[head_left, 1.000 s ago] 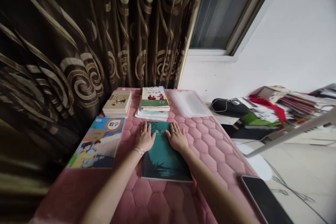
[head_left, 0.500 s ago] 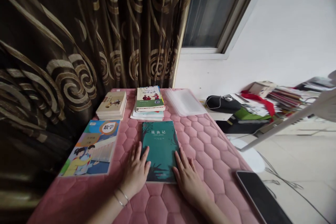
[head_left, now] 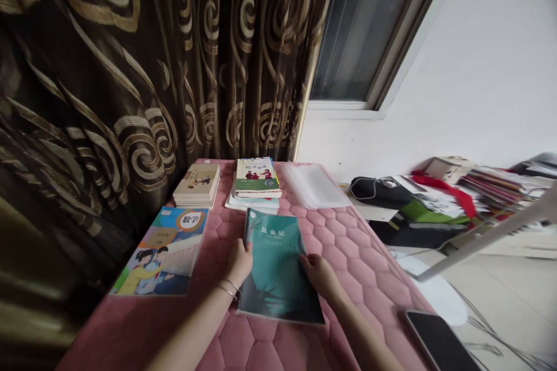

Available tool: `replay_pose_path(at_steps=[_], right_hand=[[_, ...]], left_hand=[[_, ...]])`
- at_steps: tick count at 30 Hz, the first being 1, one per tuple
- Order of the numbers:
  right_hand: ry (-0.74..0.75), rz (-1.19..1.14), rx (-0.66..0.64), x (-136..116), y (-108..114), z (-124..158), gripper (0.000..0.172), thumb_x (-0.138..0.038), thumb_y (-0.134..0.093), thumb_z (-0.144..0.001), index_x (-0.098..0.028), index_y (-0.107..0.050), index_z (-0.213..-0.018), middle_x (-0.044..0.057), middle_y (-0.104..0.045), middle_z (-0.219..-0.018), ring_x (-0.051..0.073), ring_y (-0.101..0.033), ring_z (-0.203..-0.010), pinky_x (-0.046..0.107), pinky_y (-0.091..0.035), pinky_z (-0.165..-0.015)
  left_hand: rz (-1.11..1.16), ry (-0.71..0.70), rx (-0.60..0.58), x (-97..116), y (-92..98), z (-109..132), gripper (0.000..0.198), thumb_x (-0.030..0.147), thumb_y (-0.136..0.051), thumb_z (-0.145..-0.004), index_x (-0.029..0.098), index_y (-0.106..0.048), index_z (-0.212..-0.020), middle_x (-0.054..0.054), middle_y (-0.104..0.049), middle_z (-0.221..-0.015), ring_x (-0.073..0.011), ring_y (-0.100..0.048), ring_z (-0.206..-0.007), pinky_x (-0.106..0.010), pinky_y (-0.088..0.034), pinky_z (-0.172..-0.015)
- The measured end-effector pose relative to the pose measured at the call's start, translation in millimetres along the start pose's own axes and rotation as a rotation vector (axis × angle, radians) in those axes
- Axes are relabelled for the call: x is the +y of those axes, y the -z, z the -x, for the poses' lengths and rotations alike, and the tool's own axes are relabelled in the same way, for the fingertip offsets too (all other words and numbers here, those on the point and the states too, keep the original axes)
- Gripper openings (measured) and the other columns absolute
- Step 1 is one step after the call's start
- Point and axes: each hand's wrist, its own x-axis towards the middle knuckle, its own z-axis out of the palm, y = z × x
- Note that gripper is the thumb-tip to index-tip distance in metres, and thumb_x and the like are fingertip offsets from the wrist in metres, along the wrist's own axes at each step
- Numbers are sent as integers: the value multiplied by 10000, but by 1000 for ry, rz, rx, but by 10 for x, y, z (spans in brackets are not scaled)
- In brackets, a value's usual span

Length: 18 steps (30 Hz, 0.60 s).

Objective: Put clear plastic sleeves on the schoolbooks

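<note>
A teal paperback titled 昆虫记 (head_left: 278, 266) lies on a pink quilted mat (head_left: 361, 261), tilted slightly in the view. My left hand (head_left: 238, 264) grips its left edge, and my right hand (head_left: 319, 275) holds its right edge with the fingers over the cover. To the left of my left hand lies a 数学 textbook (head_left: 161, 252). Beyond the paperback stand a small stack of tan books (head_left: 196, 184) and a green-covered book on a pile (head_left: 256, 178).
A clear plastic folder (head_left: 313, 185) lies at the mat's far edge, and a dark curtain (head_left: 130, 69) hangs along the left. A black tablet or phone (head_left: 437, 342) lies at the near right. Beyond the mat's right edge are a black bag (head_left: 378, 191) and piled papers (head_left: 491, 182).
Both hands have moved from the paperback's lower end up to its sides and now hold its edges. The paperback has shifted slightly and sits at a small tilt.
</note>
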Motion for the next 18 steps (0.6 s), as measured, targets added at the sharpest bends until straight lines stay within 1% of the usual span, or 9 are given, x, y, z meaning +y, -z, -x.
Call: replay_pose_path(at_steps=[2,5,8,11,13,15,18], right_hand=[[-10,25,-17,-20,3,-10,362,-357,-401,-938,-132,-680,-889,127,-737,-899,221,-696,-877,240,-475,-681],[-29,76,-35,-57,-21,-28,418,-366,-363,-955,-112,-690,-895,157,-734,-914,245,-693,-909,270,-476,-704],[-40,132,-25,-126,-56,-56,444,-396,-342,-961,-122,-688,-917,174,-725,-960,265,-683,-946,304,-475,-740],[-50,174,-7,-210,-75,-96,461,-426,-300,-969,-136,-655,-1012,170,-713,-1009,262,-683,-939,323,-477,-741],[-52,198,-4,-249,-74,-116,468,-434,-282,-971,-132,-634,-1038,175,-706,-1023,268,-684,-925,333,-478,-726],[-45,217,-11,-263,-67,-119,448,-427,-293,-971,-128,-622,-1028,177,-704,-1019,274,-684,-914,335,-474,-711],[-17,236,-30,-244,-57,-92,402,-421,-325,-967,-141,-612,-998,153,-711,-990,266,-684,-905,318,-463,-700]], left_hand=[[-4,-14,26,-25,-41,56,221,264,-397,-945,136,-576,-968,-146,-690,-994,-215,-659,-953,-269,-451,-762],[-9,-41,35,-67,-57,50,225,247,-383,-952,131,-569,-999,-144,-687,-1013,-207,-655,-965,-270,-459,-790],[-15,-68,47,-80,-44,-64,232,213,-406,-934,111,-549,-1086,-157,-683,-1051,-207,-657,-982,-281,-472,-820],[-37,-98,92,-63,-41,-196,334,159,-423,-908,101,-469,-1234,-195,-622,-1202,-228,-603,-1124,-323,-458,-910],[-60,-126,120,-54,-49,-239,393,133,-431,-892,93,-427,-1283,-219,-573,-1266,-247,-547,-1206,-351,-433,-965],[-84,-154,136,-56,-61,-225,416,117,-447,-873,70,-419,-1286,-235,-563,-1258,-268,-521,-1230,-369,-416,-991],[-120,-190,144,-75,-75,-132,416,97,-457,-853,58,-429,-1267,-234,-567,-1222,-282,-514,-1223,-388,-399,-1007]])
